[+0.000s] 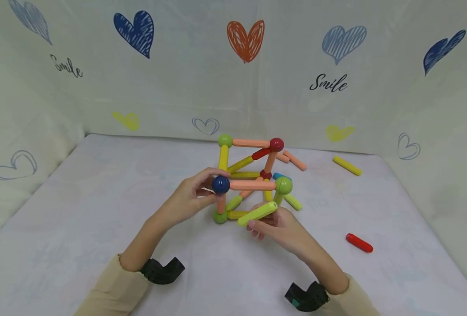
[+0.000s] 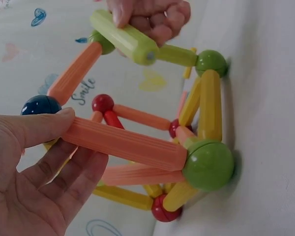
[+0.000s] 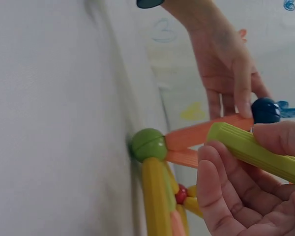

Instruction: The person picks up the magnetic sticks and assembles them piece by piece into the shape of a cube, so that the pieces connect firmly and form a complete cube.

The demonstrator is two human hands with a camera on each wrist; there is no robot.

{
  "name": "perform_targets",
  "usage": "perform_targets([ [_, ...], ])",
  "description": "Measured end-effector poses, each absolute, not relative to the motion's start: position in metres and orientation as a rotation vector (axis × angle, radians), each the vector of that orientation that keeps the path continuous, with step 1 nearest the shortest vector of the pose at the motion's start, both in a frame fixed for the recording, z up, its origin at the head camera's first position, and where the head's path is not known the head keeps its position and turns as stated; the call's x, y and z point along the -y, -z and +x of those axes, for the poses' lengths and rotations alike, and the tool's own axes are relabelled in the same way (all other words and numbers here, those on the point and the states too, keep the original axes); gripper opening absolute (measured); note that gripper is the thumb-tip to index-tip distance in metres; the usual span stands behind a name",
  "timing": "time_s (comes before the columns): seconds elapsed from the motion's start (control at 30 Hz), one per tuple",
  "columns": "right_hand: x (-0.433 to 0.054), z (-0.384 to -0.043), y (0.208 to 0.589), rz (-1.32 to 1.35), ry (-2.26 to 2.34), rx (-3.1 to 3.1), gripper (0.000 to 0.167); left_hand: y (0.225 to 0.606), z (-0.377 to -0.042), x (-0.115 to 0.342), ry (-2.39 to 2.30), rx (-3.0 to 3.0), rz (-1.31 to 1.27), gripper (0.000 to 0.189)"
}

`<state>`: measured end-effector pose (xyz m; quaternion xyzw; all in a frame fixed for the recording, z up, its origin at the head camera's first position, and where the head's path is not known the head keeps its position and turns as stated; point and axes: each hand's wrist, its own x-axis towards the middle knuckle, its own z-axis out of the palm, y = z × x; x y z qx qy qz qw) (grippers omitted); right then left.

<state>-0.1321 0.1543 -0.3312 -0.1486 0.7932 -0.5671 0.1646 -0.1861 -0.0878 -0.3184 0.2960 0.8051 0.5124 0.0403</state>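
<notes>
A cube-like frame of magnetic sticks and balls stands on the table, joined by green balls (image 1: 283, 185), red balls (image 1: 276, 145) and a blue ball (image 1: 220, 184). My left hand (image 1: 182, 199) steadies its near left corner. There the thumb and fingers grip the upright orange stick (image 2: 125, 142) just under the blue ball. Between thumb and fingers, my right hand (image 1: 286, 230) pinches a lime green stick (image 1: 258, 214), held slanted in front of the frame's near right side. Inside the frame, a red stick (image 1: 261, 153) and a yellow stick (image 1: 240, 164) run diagonally.
Loose sticks lie right of the frame: a yellow stick (image 1: 347, 166), a red stick (image 1: 359, 242), a lime stick (image 1: 293, 202) and an orange stick (image 1: 295, 160). Behind the table hangs a white cloth (image 1: 190, 74) printed with hearts.
</notes>
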Motion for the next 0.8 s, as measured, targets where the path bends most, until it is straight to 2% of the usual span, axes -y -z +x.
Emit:
perform_targets([
  [0.27,-0.135,-0.148,0.351,-0.472,1.673,-2.32,0.028,0.319,-0.188,0.088,-1.574,-2.445,0.906,0.045],
  [0.53,-0.13,-0.153,0.361,-0.347,1.671,-2.311,0.031,0.32,-0.188,0.088,-1.572,-2.448,0.906,0.044],
  [0.8,-0.129,-0.152,0.363,-0.374,1.689,-2.324,0.032,0.32,-0.188,0.089,-1.577,-2.455,0.922,0.044],
])
